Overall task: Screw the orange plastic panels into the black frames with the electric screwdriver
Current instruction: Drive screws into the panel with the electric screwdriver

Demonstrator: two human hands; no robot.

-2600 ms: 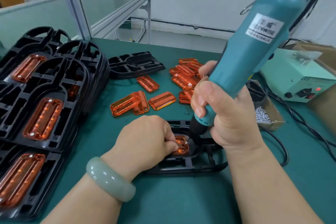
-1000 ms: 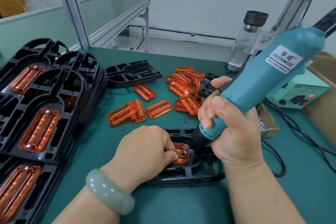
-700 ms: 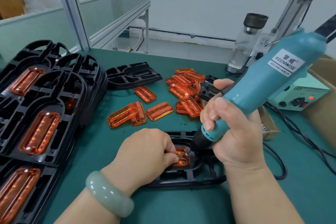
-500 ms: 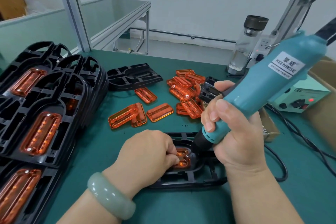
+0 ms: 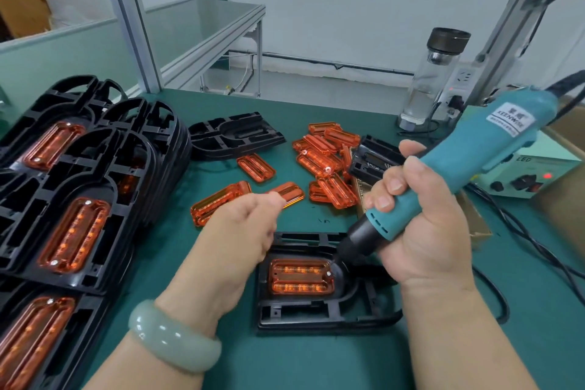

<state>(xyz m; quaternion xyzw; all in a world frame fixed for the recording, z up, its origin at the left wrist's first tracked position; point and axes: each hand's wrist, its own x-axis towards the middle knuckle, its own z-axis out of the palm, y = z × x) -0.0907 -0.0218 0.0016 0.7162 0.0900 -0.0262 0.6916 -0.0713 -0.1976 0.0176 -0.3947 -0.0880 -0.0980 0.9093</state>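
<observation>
Here, right grip [image 5: 421, 231] tight around smooth teal screwdriver [image 5: 468, 161], black nose at ribbed orange panel [image 5: 299, 277]; left grip [image 5: 243, 231] blurred, unreadable.

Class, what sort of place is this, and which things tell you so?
Most likely a factory assembly bench: a right hand holds an electric screwdriver to a black frame fitted with an orange panel, beside stacks of finished frames and a heap of loose orange panels.

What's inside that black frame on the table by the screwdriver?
An orange panel lies in the hollow of the black frame, one silver screw at its right end. The electric screwdriver and the right hand hide the part beside it.
</observation>
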